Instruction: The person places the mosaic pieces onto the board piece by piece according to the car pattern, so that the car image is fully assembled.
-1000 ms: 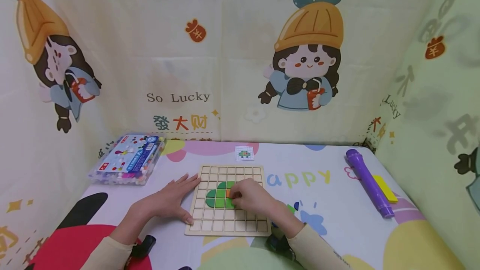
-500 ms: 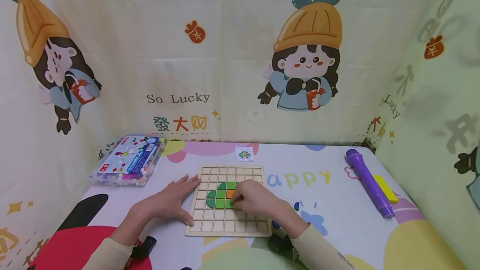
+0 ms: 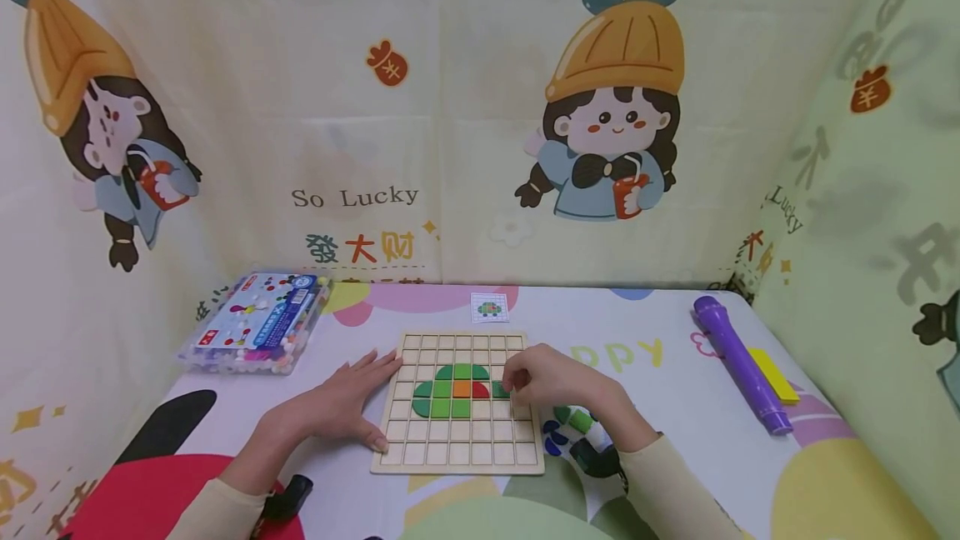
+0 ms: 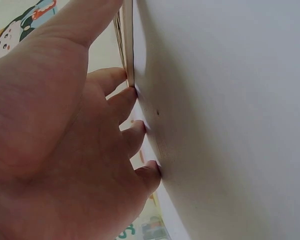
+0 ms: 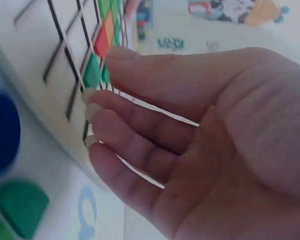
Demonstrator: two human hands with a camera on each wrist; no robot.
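Observation:
A wooden grid board [image 3: 457, 452] lies on the table, bearing light and dark green tiles, an orange tile [image 3: 462, 389] and a red quarter-round tile [image 3: 480, 390]. Along the board's left edge rests my left hand [image 3: 341, 398], its fingers spread and thumb near the lower corner. My right hand [image 3: 551, 377] is over the board's right side. Its thumb and curled fingers are at a dark green tile [image 3: 500, 390], in the cell right of the red one. Fingers cover part of this tile; the right wrist view shows it between thumb and index fingertips.
Loose blue [image 3: 555, 440] and green [image 3: 581, 420] tiles lie right of the board. Behind it is a small card [image 3: 489, 307] with a pattern picture. A clear box [image 3: 255, 315] of beads stands back left. A purple stick [image 3: 742, 365] lies right, beside a yellow block [image 3: 774, 376].
My right hand has shifted right from the board's middle, uncovering the red tile, another green tile above it and the loose tiles beside the board. My left hand stays in place.

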